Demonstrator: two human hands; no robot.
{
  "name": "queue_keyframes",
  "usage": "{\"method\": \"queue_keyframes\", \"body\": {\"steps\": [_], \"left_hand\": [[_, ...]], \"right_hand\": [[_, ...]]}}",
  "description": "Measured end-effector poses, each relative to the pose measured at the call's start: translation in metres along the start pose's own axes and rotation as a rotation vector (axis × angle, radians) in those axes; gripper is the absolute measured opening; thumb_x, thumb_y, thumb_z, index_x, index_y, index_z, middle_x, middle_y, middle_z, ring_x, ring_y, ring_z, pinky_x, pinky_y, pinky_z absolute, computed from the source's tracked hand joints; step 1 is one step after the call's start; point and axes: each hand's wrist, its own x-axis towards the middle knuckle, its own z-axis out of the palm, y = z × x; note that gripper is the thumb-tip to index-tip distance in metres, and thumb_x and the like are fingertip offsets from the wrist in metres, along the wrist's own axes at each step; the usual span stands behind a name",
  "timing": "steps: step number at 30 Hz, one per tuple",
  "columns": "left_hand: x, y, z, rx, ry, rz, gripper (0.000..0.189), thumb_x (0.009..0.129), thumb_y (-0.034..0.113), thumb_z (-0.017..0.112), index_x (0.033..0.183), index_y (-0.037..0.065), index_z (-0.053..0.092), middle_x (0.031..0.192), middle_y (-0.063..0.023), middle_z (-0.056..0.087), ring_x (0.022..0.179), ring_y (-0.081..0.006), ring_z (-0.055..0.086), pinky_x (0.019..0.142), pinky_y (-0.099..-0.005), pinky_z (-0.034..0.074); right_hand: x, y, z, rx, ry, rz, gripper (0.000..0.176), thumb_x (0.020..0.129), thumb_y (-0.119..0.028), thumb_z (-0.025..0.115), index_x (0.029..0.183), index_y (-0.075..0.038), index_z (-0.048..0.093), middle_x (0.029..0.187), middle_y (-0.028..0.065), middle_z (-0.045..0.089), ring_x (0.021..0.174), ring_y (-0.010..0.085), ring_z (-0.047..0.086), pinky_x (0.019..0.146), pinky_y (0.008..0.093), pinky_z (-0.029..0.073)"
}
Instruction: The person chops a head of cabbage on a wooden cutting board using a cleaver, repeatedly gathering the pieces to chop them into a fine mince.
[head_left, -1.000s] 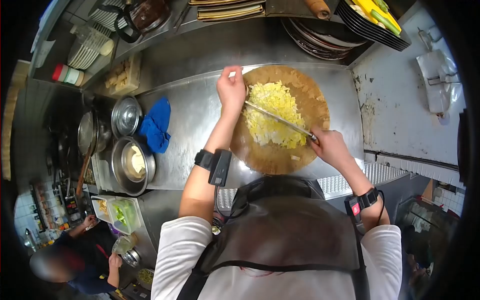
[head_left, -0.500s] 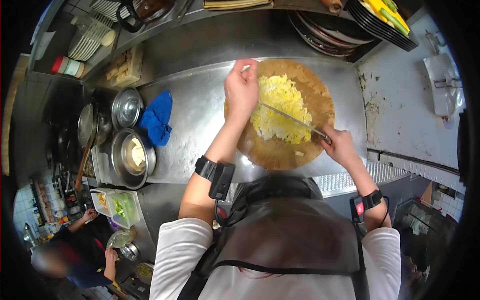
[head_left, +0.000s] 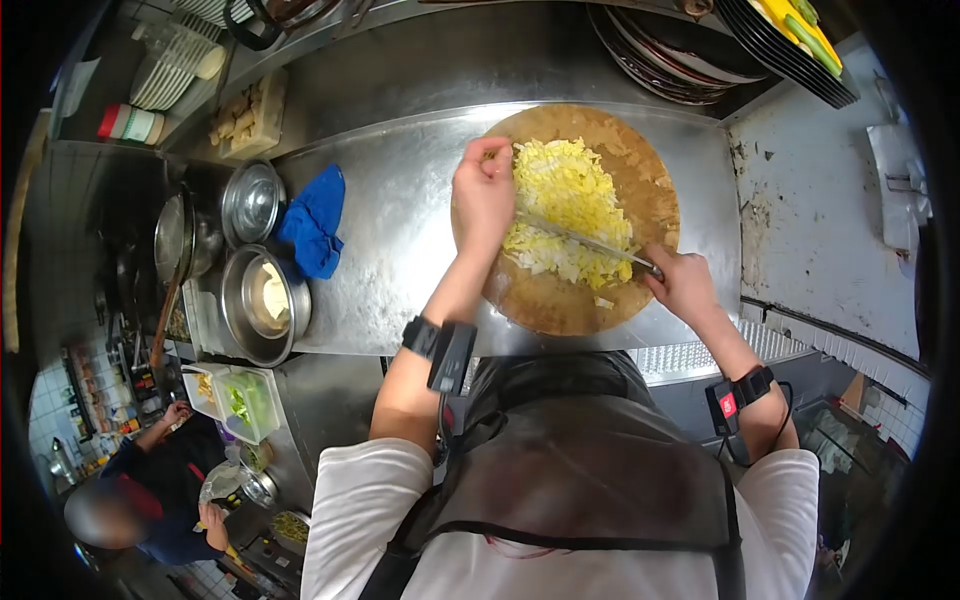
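A heap of finely chopped yellow-and-white cabbage (head_left: 565, 195) covers much of the round wooden chopping board (head_left: 645, 180). My right hand (head_left: 685, 288) is closed around the handle of a knife (head_left: 585, 240), at the board's right edge. The blade crosses the lower part of the heap, seen nearly edge-on. On the board's left side, my left hand (head_left: 484, 200) has its fingers curled together beside the cabbage. The blade's far end meets the edge of that hand; what the curled fingers hold, if anything, is hidden.
Left on the steel counter (head_left: 400, 230) lie a blue cloth (head_left: 315, 225) and two metal bowls, the nearer bowl (head_left: 235, 310) holding something pale. Plates (head_left: 690, 75) stand on the back shelf. At lower left, a person (head_left: 165, 500) works beside plastic tubs (head_left: 250, 405).
The knife blade has shifted slightly on the cabbage and looks blurred now. My left hand's fingers have curled in a little more. The whole view has tilted slightly.
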Motion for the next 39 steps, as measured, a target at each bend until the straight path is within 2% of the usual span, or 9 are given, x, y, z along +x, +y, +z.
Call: {"method": "queue_keyframes", "body": {"steps": [2,4,7,14,25,30,34,36,39], "left_hand": [[-0.021,0.028,-0.004,0.091,-0.114,0.177,0.007,0.092,0.008,0.059,0.095,0.006,0.064,0.052,0.0086,0.041,0.049,-0.0010,0.032,0.046,-0.0221,0.025],[-0.019,0.030,-0.012,0.097,-0.086,0.198,0.006,0.092,0.009,0.060,0.094,0.006,0.065,0.052,0.0092,0.038,0.049,-0.0005,0.031,0.046,-0.0215,0.023],[-0.020,0.023,-0.037,-0.102,-0.026,0.069,0.008,0.093,0.004,0.056,0.098,0.005,0.062,0.054,0.0081,0.048,0.050,-0.0004,0.035,0.046,-0.0208,0.027],[-0.006,-0.035,-0.046,-0.091,0.038,-0.087,0.008,0.093,0.004,0.055,0.099,0.005,0.061,0.054,0.0052,0.050,0.049,-0.0017,0.033,0.047,-0.0220,0.027],[-0.014,0.033,-0.028,-0.082,0.028,0.122,0.008,0.093,0.004,0.054,0.097,0.005,0.061,0.052,0.0082,0.042,0.048,0.0004,0.030,0.045,-0.0224,0.022],[0.016,0.007,-0.018,-0.233,0.023,0.074,0.009,0.093,0.005,0.054,0.096,0.006,0.062,0.052,0.0082,0.043,0.048,0.0007,0.031,0.045,-0.0215,0.021],[0.028,-0.031,-0.008,-0.091,0.061,0.082,0.008,0.093,0.004,0.054,0.097,0.005,0.061,0.053,0.0071,0.046,0.047,-0.0007,0.032,0.044,-0.0228,0.024],[0.024,-0.029,-0.010,-0.163,0.017,0.005,0.007,0.093,0.006,0.055,0.097,0.005,0.061,0.054,0.0061,0.048,0.048,-0.0013,0.033,0.046,-0.0228,0.026],[0.011,-0.008,-0.007,-0.106,0.008,0.049,0.007,0.094,0.007,0.055,0.098,0.005,0.061,0.056,0.0054,0.050,0.049,-0.0015,0.035,0.047,-0.0225,0.027]], "right_hand": [[-0.006,0.012,0.009,0.132,0.031,-0.018,0.028,0.075,-0.015,0.070,0.097,-0.010,0.054,0.063,0.0104,0.063,0.063,0.0323,0.063,0.056,0.0432,0.048],[-0.008,0.009,-0.003,0.098,0.043,-0.062,0.028,0.075,-0.015,0.070,0.097,-0.010,0.054,0.063,0.0096,0.064,0.063,0.0321,0.063,0.056,0.0431,0.048],[-0.009,-0.022,-0.032,0.066,-0.005,-0.072,0.027,0.076,-0.016,0.069,0.096,-0.010,0.053,0.063,0.0086,0.064,0.062,0.0322,0.063,0.056,0.0431,0.048],[0.015,-0.038,-0.026,-0.065,-0.108,-0.089,0.025,0.076,-0.016,0.069,0.095,-0.009,0.055,0.063,0.0099,0.062,0.063,0.0330,0.063,0.056,0.0429,0.048],[-0.003,-0.007,-0.007,0.159,0.083,-0.085,0.028,0.074,-0.017,0.070,0.098,-0.010,0.057,0.062,0.0110,0.062,0.062,0.0329,0.063,0.056,0.0433,0.048],[0.028,-0.009,-0.041,-0.042,0.036,-0.074,0.028,0.074,-0.017,0.069,0.097,-0.009,0.057,0.061,0.0118,0.061,0.063,0.0332,0.063,0.057,0.0442,0.049],[0.043,-0.001,-0.029,-0.104,-0.021,-0.099,0.027,0.074,-0.017,0.068,0.097,-0.008,0.057,0.060,0.0115,0.061,0.063,0.0327,0.063,0.057,0.0440,0.049],[0.044,-0.002,-0.028,-0.134,-0.036,-0.068,0.027,0.073,-0.014,0.068,0.097,-0.010,0.056,0.067,0.0121,0.062,0.062,0.0343,0.062,0.057,0.0451,0.048],[0.038,0.010,-0.018,-0.093,-0.012,-0.061,0.026,0.074,-0.017,0.068,0.095,-0.010,0.055,0.063,0.0116,0.062,0.063,0.0322,0.064,0.057,0.0433,0.048]]}}
